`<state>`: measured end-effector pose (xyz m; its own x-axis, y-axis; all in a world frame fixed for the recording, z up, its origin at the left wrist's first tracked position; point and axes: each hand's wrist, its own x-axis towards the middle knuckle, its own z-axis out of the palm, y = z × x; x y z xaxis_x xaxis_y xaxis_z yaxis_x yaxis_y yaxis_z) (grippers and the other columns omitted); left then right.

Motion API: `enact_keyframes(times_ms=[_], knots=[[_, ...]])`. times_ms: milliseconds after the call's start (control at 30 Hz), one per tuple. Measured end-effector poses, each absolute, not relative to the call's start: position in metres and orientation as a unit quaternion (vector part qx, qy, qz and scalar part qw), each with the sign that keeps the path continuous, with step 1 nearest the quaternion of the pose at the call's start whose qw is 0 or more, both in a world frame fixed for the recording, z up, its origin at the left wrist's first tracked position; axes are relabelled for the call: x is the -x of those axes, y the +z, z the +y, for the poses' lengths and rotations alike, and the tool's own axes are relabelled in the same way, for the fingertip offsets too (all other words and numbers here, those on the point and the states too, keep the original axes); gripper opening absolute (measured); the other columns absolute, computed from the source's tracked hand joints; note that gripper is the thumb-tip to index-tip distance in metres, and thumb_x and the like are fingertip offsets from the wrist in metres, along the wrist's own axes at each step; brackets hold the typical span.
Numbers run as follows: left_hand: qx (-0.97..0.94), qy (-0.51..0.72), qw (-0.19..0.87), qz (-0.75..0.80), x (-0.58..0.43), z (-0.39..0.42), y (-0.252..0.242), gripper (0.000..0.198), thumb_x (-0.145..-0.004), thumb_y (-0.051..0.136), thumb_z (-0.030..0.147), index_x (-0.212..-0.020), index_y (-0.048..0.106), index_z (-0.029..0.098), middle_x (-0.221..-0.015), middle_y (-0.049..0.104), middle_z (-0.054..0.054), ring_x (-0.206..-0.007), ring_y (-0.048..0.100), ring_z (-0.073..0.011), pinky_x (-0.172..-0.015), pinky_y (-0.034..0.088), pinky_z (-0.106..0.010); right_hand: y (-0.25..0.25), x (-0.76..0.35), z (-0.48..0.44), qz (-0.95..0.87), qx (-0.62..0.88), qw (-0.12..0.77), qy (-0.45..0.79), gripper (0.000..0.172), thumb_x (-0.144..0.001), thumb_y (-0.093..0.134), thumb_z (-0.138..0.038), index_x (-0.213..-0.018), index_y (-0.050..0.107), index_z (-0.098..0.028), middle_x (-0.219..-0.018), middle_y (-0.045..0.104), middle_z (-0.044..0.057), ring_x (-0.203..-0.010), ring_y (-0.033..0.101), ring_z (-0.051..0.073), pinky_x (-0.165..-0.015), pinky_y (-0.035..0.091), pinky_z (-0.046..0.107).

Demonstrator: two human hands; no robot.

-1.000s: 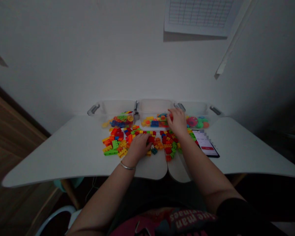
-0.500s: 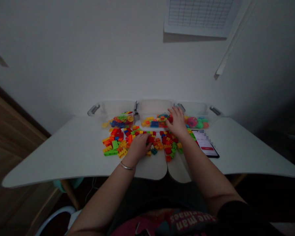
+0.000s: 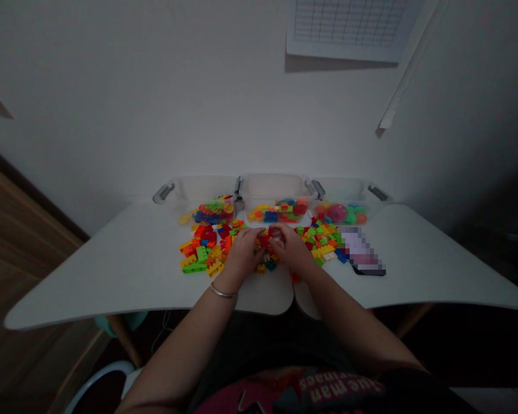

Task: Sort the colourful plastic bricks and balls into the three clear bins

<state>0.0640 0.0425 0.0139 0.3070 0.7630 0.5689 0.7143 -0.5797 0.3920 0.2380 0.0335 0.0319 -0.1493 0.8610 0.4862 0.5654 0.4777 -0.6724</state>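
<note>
A heap of coloured toy bricks (image 3: 207,244) lies spread over the middle of the white table (image 3: 112,270). My left hand (image 3: 243,254) and my right hand (image 3: 289,246) meet over the centre of the heap, fingers curled toward each other around red bricks (image 3: 265,238). What exactly each hand grips is too small to make out. A thin bracelet (image 3: 223,292) circles my left wrist. More bricks (image 3: 322,238) lie to the right of my right hand.
Three clear plastic bins stand along the wall: left bin (image 3: 190,192), middle bin (image 3: 271,190), right bin (image 3: 349,192), each holding coloured pieces. A phone (image 3: 362,256) lies at the right of the heap. A gap splits the table's front edge (image 3: 293,299).
My right hand has drawn back from the middle bin and come down to the left, meeting my left hand over the bricks. The left hand has hardly moved.
</note>
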Motion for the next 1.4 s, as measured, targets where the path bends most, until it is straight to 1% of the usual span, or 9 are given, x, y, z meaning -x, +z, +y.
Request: enact_keyframes(times_ms=[233, 500, 600, 700, 800, 933, 1133, 1233, 1400], knots=[[-0.806, 0.377, 0.011, 0.456, -0.064, 0.043, 0.014, 0.036, -0.081, 0.063, 0.012, -0.116, 0.060, 0.019, -0.112, 0.066, -0.009, -0.110, 0.059, -0.0237, -0.098, 0.051, -0.040, 0.018, -0.232, 0.033, -0.696, 0.476, 0.443, 0.305, 0.019, -0.085, 0.064, -0.026, -0.103, 0.059, -0.023, -0.102, 0.070, 0.005, -0.094, 0.069, 0.019, -0.082, 0.057, 0.038], [-0.807, 0.388, 0.013, 0.445, -0.065, 0.039, 0.020, 0.026, -0.083, 0.064, 0.014, -0.108, 0.064, 0.021, -0.106, 0.067, -0.007, -0.107, 0.059, -0.0220, -0.096, 0.051, -0.038, 0.013, -0.236, 0.037, -0.680, 0.459, 0.475, 0.318, 0.016, -0.083, 0.065, -0.028, -0.097, 0.059, -0.023, -0.097, 0.070, 0.003, -0.091, 0.070, 0.019, -0.083, 0.057, 0.038], [-0.811, 0.398, 0.011, 0.429, -0.064, 0.037, 0.022, 0.022, -0.084, 0.065, 0.017, -0.106, 0.065, 0.021, -0.105, 0.067, -0.007, -0.106, 0.059, -0.0216, -0.095, 0.051, -0.038, 0.014, -0.236, 0.037, -0.672, 0.439, 0.503, 0.320, 0.010, -0.086, 0.061, -0.033, -0.090, 0.059, -0.024, -0.088, 0.069, 0.002, -0.083, 0.069, 0.018, -0.079, 0.057, 0.036], [-0.811, 0.396, 0.009, 0.430, -0.064, 0.037, 0.022, 0.020, -0.084, 0.065, 0.017, -0.103, 0.064, 0.021, -0.104, 0.067, -0.007, -0.105, 0.059, -0.0219, -0.094, 0.051, -0.038, 0.019, -0.237, 0.036, -0.673, 0.430, 0.510, 0.318, 0.015, -0.087, 0.059, -0.039, -0.086, 0.058, -0.024, -0.082, 0.068, 0.001, -0.077, 0.067, 0.018, -0.073, 0.056, 0.034], [-0.806, 0.382, 0.004, 0.453, -0.064, 0.038, 0.021, 0.018, -0.085, 0.062, 0.018, -0.103, 0.064, 0.020, -0.104, 0.068, -0.008, -0.103, 0.060, -0.0230, -0.093, 0.051, -0.040, 0.029, -0.242, 0.038, -0.677, 0.438, 0.515, 0.290, 0.019, -0.085, 0.062, -0.043, -0.090, 0.059, -0.024, -0.083, 0.067, 0.001, -0.075, 0.067, 0.018, -0.069, 0.056, 0.033], [-0.814, 0.354, -0.002, 0.461, -0.063, 0.039, 0.020, 0.017, -0.087, 0.058, 0.018, -0.103, 0.063, 0.019, -0.102, 0.068, -0.008, -0.103, 0.060, -0.0238, -0.093, 0.050, -0.040, 0.046, -0.258, 0.051, -0.646, 0.475, 0.562, 0.203, 0.027, -0.086, 0.057, -0.047, -0.097, 0.060, -0.023, -0.092, 0.069, 0.006, -0.078, 0.067, 0.020, -0.066, 0.056, 0.033], [-0.829, 0.299, -0.008, 0.473, -0.064, 0.038, 0.020, 0.021, -0.087, 0.057, 0.020, -0.108, 0.061, 0.018, -0.106, 0.067, -0.010, -0.106, 0.059, -0.0259, -0.095, 0.049, -0.042, 0.072, -0.286, 0.080, -0.625, 0.500, 0.597, 0.044, 0.021, -0.089, 0.055, -0.037, -0.100, 0.062, -0.020, -0.104, 0.068, 0.011, -0.089, 0.066, 0.023, -0.080, 0.056, 0.039], [-0.832, 0.285, -0.018, 0.476, -0.065, 0.037, 0.018, 0.025, -0.088, 0.056, 0.021, -0.113, 0.060, 0.019, -0.111, 0.066, -0.010, -0.109, 0.058, -0.0254, -0.097, 0.048, -0.042, 0.079, -0.294, 0.092, -0.639, 0.499, 0.585, 0.001, 0.016, -0.089, 0.053, -0.030, -0.098, 0.062, -0.021, -0.107, 0.068, 0.011, -0.097, 0.066, 0.025, -0.087, 0.054, 0.042], [-0.849, 0.253, -0.033, 0.463, -0.065, 0.038, 0.016, 0.017, -0.091, 0.052, 0.022, -0.104, 0.063, 0.019, -0.104, 0.068, -0.009, -0.102, 0.059, -0.0236, -0.092, 0.050, -0.039, 0.080, -0.297, 0.109, -0.657, 0.522, 0.542, -0.041, 0.019, -0.088, 0.049, -0.022, -0.099, 0.065, -0.021, -0.106, 0.070, 0.010, -0.098, 0.066, 0.026, -0.094, 0.051, 0.045]])
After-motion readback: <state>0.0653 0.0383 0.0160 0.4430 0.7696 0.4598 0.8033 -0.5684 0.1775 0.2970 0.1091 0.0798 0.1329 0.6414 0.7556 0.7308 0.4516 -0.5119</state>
